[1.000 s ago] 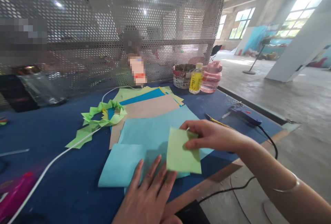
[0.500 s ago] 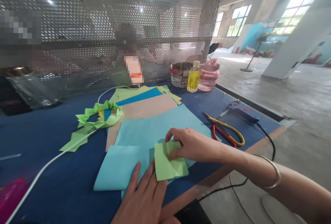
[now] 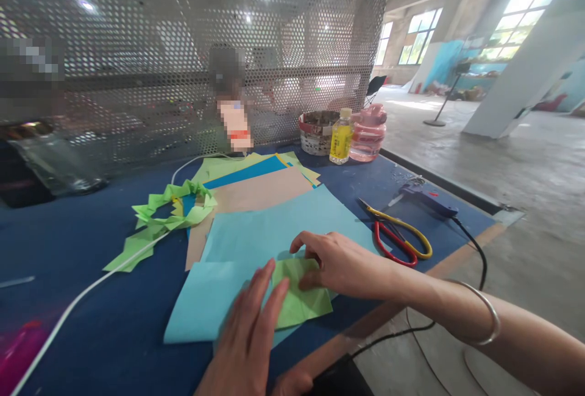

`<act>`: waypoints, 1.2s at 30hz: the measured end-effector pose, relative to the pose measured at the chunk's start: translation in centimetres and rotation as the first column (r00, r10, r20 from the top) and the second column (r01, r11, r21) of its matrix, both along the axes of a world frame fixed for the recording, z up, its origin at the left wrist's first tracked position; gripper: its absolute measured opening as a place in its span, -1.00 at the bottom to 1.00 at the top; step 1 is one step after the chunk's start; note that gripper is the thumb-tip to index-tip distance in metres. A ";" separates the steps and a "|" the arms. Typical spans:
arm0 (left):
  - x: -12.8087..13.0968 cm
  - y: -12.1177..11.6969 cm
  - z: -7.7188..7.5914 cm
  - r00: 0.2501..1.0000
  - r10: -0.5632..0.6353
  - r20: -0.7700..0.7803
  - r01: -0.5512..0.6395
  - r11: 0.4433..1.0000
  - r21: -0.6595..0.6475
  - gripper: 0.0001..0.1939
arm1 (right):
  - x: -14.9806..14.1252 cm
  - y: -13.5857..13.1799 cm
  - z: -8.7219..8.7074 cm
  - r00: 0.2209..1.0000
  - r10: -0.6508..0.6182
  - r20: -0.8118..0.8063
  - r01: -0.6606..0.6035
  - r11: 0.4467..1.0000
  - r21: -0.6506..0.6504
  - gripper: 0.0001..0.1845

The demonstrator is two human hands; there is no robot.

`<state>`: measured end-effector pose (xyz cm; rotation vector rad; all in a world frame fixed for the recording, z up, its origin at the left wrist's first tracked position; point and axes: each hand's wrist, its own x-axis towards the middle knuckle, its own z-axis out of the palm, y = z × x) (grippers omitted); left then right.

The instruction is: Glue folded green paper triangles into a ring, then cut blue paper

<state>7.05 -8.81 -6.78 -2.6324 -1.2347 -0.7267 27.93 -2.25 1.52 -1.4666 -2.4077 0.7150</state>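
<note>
A square piece of light green paper [image 3: 299, 307] lies on a larger sheet of light blue paper [image 3: 269, 231] near the table's front edge. My right hand [image 3: 342, 265] is closed on its far edge, thumb resting on top and fingers curled over the back. Close to the paper's left side is my left hand [image 3: 251, 323], fingers stretched out and apart; it is slightly raised over the folded part of the blue sheet. I cannot tell whether its fingertips touch the green paper. A zigzag ring of folded green paper [image 3: 159, 222] sits to the left.
Right of the paper stack lie scissors [image 3: 402, 237] with red and yellow handles and a corded glue gun [image 3: 425, 198]. At the back stand a basket [image 3: 315, 140], a yellow-labelled bottle [image 3: 340, 140] and a pink jug [image 3: 368, 137]. A white cable [image 3: 91, 286] crosses the left side.
My left hand has lifted and turned, its fingers shifting from beneath the green paper's left edge to above it. My right hand stays at the paper's far edge.
</note>
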 end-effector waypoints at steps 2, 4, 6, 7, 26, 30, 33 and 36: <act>-0.1 0.4 -0.1 0.986 -0.065 -0.153 0.074 0.996 0.054 -0.30 | 0.0 -0.1 0.0 1.000 0.006 0.002 -0.006 1.000 0.010 -0.58; -0.4 0.9 -0.2 0.948 -0.126 -0.291 0.154 0.985 0.077 -0.30 | 0.0 -0.2 0.0 1.000 -0.010 0.013 0.010 1.000 0.019 -0.59; -0.6 1.1 -0.3 0.928 -0.146 -0.344 0.186 0.979 0.087 -0.29 | 0.0 -0.3 -0.1 0.999 -0.040 0.026 0.039 0.999 0.024 -0.57; -0.7 1.2 -0.3 0.928 -0.139 -0.346 0.182 0.979 0.094 -0.29 | 0.1 -0.4 -0.2 0.998 -0.055 0.033 0.054 0.998 0.030 -0.55; -0.5 1.2 -0.2 0.920 -0.090 -0.382 0.178 0.963 0.200 -0.29 | 1.4 -0.9 -1.5 0.987 -0.147 0.066 0.134 0.976 0.174 -0.95; -0.5 1.1 0.0 0.923 -0.087 -0.375 0.171 0.966 0.196 -0.26 | 1.3 -0.6 -1.7 0.985 -0.151 0.079 0.130 0.967 0.218 -0.88; -0.4 1.2 -0.1 0.924 -0.093 -0.371 0.177 0.963 0.201 -0.25 | 1.4 -0.6 -2.0 0.985 -0.155 0.076 0.132 0.961 0.244 -0.87; -0.3 1.3 0.0 0.924 -0.094 -0.371 0.179 0.963 0.201 -0.24 | 1.3 -0.5 -2.2 0.983 -0.160 0.087 0.134 0.959 0.251 -0.86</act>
